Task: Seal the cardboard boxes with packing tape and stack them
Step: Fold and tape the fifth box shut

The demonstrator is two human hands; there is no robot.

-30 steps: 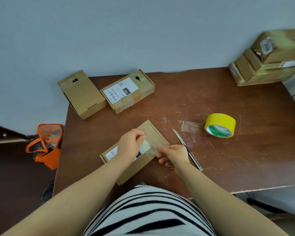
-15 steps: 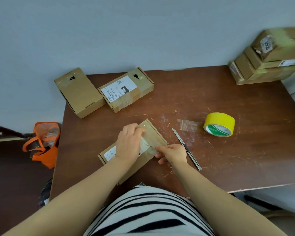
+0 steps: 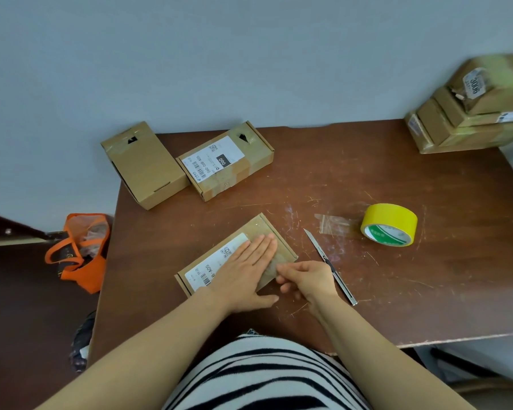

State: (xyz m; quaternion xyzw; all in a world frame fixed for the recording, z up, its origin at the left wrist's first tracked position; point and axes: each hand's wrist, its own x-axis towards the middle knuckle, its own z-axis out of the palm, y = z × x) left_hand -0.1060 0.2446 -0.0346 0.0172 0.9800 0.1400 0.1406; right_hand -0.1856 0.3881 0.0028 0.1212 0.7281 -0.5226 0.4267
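Observation:
A flat cardboard box (image 3: 261, 229) with a white label lies in front of me on the brown table (image 3: 397, 291). My left hand (image 3: 246, 270) presses flat on its top, fingers straight, over a strip of clear tape. My right hand (image 3: 305, 279) is at the box's right edge, its curled fingers pinching the tape end there. A yellow tape roll (image 3: 390, 224) lies to the right, its clear free end stuck to the table. Two more boxes, one plain (image 3: 144, 165) and one labelled (image 3: 225, 164), sit at the back left. A stack of taped boxes (image 3: 471, 113) stands at the back right corner.
A utility knife (image 3: 329, 263) with its blade out lies just right of my right hand. An orange bag (image 3: 80, 253) sits on the floor left of the table. The table's near edge is close to my body.
My left hand has opened from a curled pinch and now lies flat on the box top. My right hand has stayed at the box's right edge.

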